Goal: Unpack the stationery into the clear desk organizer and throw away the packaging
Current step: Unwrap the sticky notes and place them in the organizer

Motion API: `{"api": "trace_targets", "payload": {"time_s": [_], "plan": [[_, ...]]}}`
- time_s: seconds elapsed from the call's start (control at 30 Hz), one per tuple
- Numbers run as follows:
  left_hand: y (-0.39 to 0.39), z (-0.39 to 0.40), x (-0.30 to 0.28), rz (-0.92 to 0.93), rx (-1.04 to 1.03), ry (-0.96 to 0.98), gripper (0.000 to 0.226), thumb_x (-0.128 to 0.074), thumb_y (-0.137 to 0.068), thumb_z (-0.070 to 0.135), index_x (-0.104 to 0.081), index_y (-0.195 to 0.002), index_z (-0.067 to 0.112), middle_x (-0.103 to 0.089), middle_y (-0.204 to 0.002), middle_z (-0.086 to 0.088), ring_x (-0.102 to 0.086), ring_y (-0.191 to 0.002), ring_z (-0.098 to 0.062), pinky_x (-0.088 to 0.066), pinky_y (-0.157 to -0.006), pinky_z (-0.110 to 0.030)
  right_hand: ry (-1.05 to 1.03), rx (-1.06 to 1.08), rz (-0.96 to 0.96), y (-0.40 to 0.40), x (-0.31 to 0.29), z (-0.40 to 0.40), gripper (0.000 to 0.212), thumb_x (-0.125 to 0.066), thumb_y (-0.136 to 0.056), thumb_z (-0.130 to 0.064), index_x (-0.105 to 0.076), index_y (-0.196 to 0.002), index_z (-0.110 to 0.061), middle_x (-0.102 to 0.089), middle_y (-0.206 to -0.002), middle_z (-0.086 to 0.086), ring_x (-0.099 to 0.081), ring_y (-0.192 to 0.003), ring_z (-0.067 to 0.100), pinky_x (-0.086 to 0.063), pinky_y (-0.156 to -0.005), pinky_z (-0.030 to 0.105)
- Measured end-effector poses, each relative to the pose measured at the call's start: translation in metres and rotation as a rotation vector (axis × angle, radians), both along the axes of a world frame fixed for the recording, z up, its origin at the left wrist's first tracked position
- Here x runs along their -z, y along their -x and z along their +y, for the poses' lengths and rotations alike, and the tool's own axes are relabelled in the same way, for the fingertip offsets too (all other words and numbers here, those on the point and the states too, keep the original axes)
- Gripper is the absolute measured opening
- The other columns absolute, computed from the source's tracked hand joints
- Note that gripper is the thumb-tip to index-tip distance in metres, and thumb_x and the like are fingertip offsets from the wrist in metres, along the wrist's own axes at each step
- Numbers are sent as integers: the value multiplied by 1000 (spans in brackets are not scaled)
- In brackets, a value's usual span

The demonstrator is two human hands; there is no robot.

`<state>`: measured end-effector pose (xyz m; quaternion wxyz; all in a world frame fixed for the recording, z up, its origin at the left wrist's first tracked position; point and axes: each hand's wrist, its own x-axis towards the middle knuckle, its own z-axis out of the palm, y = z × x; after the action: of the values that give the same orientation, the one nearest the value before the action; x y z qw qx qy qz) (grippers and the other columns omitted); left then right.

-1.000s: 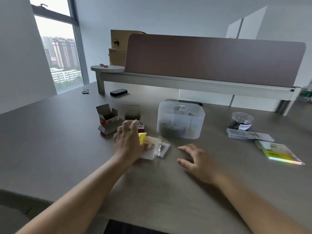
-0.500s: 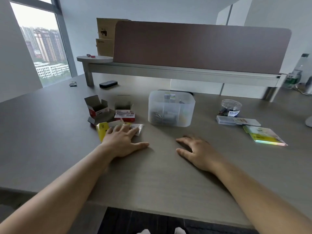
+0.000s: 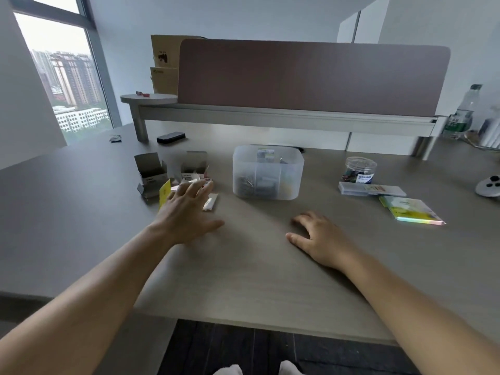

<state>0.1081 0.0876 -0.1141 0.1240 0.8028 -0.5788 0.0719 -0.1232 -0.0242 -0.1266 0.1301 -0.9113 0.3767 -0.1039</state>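
Note:
The clear desk organizer (image 3: 267, 173) stands mid-desk with small stationery inside. Left of it lie opened small cardboard boxes (image 3: 151, 173), a red-and-white box (image 3: 197, 175) and a flat yellow-and-white packaging piece (image 3: 164, 191). My left hand (image 3: 189, 212) hovers or rests over that packaging with fingers spread and straight, holding nothing. My right hand (image 3: 319, 239) lies flat on the desk in front of the organizer, fingers relaxed. To the right sit a clear jar of clips (image 3: 358, 170), a flat clear case (image 3: 370, 189) and a packet of sticky notes (image 3: 411, 211).
A brown divider panel (image 3: 311, 77) on a grey rail runs across the back of the desk. A black eraser-like block (image 3: 171, 137) lies behind the boxes. A water bottle (image 3: 462, 115) and a white controller (image 3: 489, 185) sit at the far right. The desk's front edge (image 3: 270, 327) is close.
My left hand has let the yellow-and-white packaging down beside the opened boxes and spread flat over it. The right hand has stayed put on the desk.

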Motion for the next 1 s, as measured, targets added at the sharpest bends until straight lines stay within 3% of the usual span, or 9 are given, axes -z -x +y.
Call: {"api": "trace_targets", "payload": {"time_s": [0.13,0.27,0.43,0.57,0.7,0.83,1.0], "plan": [[-1,0,1,83,-42,-33,80,-54,-81,49,-15,-143,15,-21,-150,-5,-7,-139,-28,-13,-113,-38,-1,6,14,2,0,2,50,-46,-88,-42,-41,-130,-14,-39,-140,7,-35,-129,24,-27,-107,31],[-9,-1,7,121,-51,0,55,-50,-85,43,-37,-132,15,-17,-145,-9,-7,-137,-28,-13,-113,-40,9,10,-8,-1,1,-2,47,-48,-88,-41,-44,-126,-14,-44,-134,7,-38,-125,23,-29,-104,31],[-15,-4,5,26,-61,3,67,-47,-84,50,-25,-139,18,-2,-154,-4,12,-141,-26,2,-115,-38,4,17,-26,-6,-1,-5,43,-50,-87,-39,-48,-121,-13,-48,-128,8,-41,-121,23,-30,-101,29],[2,-5,-9,-63,89,131,75,-40,-74,55,-34,-137,15,-20,-153,-7,-7,-143,-26,-10,-116,-40,-6,25,-20,-2,-3,-7,46,-49,-87,-39,-46,-124,-12,-46,-131,8,-40,-123,24,-30,-103,31],[44,-22,-13,-19,255,62,66,-49,-85,48,-29,-139,15,-29,-150,-3,-21,-140,-20,-20,-114,-36,5,69,-9,18,-5,-11,48,-49,-88,-38,-44,-128,-13,-44,-134,8,-39,-125,25,-30,-106,32],[83,-50,-3,108,302,-142,68,-48,-85,49,-23,-141,21,-23,-152,1,-18,-140,-16,-17,-114,-31,104,240,-5,51,-5,-31,51,-48,-88,-37,-37,-132,-14,-37,-139,9,-34,-130,27,-27,-108,35],[105,-78,5,108,304,-269,66,-40,-85,55,-21,-141,26,-20,-152,2,-18,-140,-20,-12,-115,-34,103,634,32,93,-5,-75,66,-46,-86,-44,-21,-139,-12,-8,-153,17,-8,-141,34,-12,-114,43]]}}
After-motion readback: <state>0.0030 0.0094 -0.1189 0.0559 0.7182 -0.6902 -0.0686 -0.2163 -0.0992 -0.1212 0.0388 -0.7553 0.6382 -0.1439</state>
